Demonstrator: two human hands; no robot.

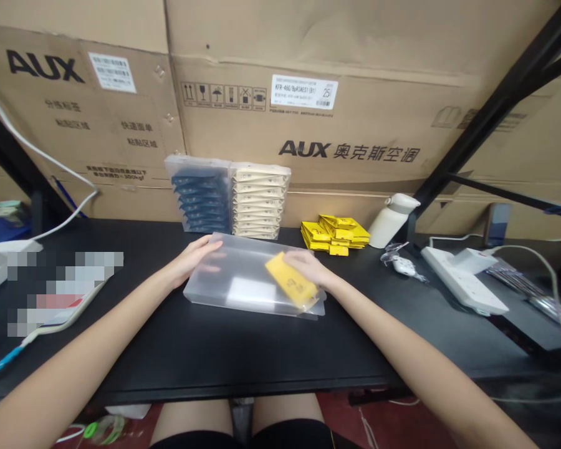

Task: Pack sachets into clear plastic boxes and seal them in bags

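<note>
1. The left grip is holding a frosted plastic box near its upper left corner, some fingertips showing blurrily through the wall.
2. The right grip is holding a yellow packet at the box's right end; the packet is slanting down to the right, and I cannot tell whether it is lying inside the box or in front of its wall.
3. Nearer the person than both grips, the black counter is offering an open strip between the box's lower edge and its own straight front edge. More room is stretching right of the right grip, towards a white power strip.
4. Beyond the grips, a box of dark blue packets and a box of cream packets are standing side by side, closing in the room near the held box's back edge.
5. Behind and right of the right grip, a yellow pile of packets is sitting near a smooth, rounded white bottle.
6. The held box is showing a flat, oblong, translucent form; the packet is looking thin and rectangular, bearing darker print. Farther back, matt brown cartons are rising like a wall.
</note>
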